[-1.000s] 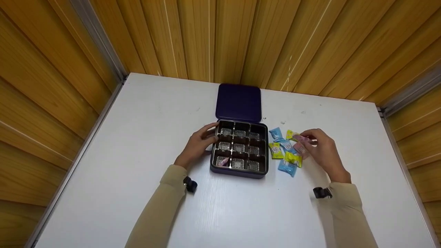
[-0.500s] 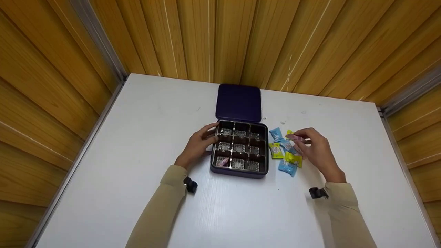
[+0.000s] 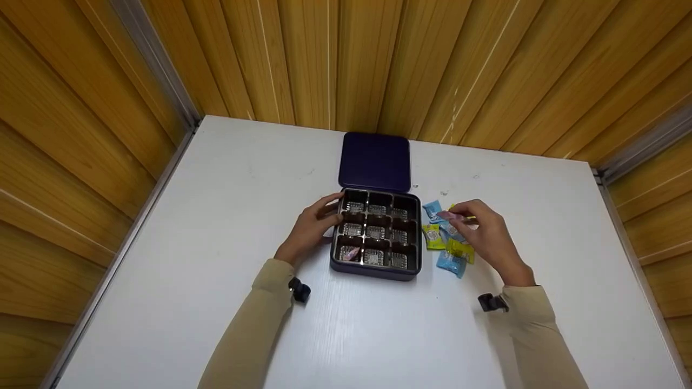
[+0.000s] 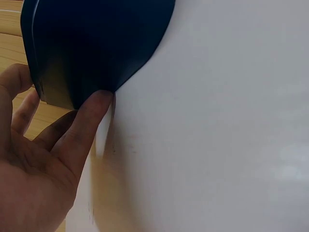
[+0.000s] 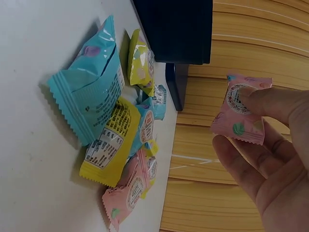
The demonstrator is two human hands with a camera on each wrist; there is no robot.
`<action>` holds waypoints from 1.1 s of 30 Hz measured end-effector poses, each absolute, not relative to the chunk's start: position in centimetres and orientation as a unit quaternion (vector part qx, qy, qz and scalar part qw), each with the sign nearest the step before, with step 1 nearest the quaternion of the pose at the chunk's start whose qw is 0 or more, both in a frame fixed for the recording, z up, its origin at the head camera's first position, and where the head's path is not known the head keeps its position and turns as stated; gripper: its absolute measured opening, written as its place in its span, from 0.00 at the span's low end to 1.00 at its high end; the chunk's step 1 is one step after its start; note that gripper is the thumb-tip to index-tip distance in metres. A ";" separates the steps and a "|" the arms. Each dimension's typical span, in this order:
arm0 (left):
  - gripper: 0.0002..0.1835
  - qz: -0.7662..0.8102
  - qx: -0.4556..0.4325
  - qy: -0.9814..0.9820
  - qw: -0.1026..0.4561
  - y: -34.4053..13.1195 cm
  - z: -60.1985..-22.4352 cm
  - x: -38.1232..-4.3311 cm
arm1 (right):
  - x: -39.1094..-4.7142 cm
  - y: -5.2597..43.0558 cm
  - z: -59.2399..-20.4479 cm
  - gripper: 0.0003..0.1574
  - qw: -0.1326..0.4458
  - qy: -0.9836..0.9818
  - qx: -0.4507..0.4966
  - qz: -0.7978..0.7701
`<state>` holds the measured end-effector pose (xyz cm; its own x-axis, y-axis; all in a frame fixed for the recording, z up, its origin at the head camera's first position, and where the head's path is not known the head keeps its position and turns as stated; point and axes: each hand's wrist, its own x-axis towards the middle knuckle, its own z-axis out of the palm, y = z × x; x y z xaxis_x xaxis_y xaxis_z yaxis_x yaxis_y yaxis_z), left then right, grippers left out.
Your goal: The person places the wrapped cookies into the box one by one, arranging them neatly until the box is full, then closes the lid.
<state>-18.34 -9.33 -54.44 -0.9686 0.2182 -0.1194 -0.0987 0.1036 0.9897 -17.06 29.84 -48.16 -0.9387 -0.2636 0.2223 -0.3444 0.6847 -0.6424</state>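
A dark blue tin (image 3: 373,274) stands on the table with a brown tray of several compartments inside. One pink-wrapped candy (image 3: 351,253) lies in its near left compartment. My left hand (image 3: 309,229) rests against the tin's left side; thumb and forefinger touch near the rim, and the other fingers are partly hidden. Just right of the tin, my right hand (image 3: 487,232) pinches a pink candy packet (image 5: 241,111) between thumb and fingers, raised over the loose candies. Below it lie blue packets (image 5: 91,87), yellow packets (image 5: 112,145) and another pink packet (image 5: 129,191).
The tin's dark blue lid (image 3: 374,162) lies behind it, flat side up. The white table (image 3: 346,329) reaches back to a yellow wood-patterned wall (image 3: 357,65). A black wrist camera is worn on each sleeve.
My right hand has moved left toward the tin, carrying the pink candy packet from above the pile's right side. The left hand stays against the tin.
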 end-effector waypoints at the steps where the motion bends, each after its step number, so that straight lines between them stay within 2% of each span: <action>1: 0.31 0.669 0.041 0.733 0.118 -9.3 -54.4 -18.3 | -17.0 29.7 -48.2 0.18 0.058 -0.915 0.170 0.360; 8: 0.31 0.674 0.057 0.729 0.109 -9.4 -54.2 -18.2 | -17.0 28.6 -48.0 0.16 0.069 -0.909 0.202 0.357; 15: 0.30 0.671 0.057 0.732 0.107 -9.4 -54.3 -18.2 | -16.9 27.1 -47.9 0.20 0.052 -0.893 0.234 0.380; 33: 0.30 0.664 0.053 0.737 0.117 -9.5 -54.3 -18.1 | -16.6 24.7 -48.4 0.17 0.040 -0.859 0.323 0.395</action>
<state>-18.14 -9.52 -54.29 -0.9672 0.2326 -0.1018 -0.0771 0.1131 0.9906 -16.57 24.70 -48.43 -0.7879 -0.5236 0.3242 -0.5871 0.4797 -0.6521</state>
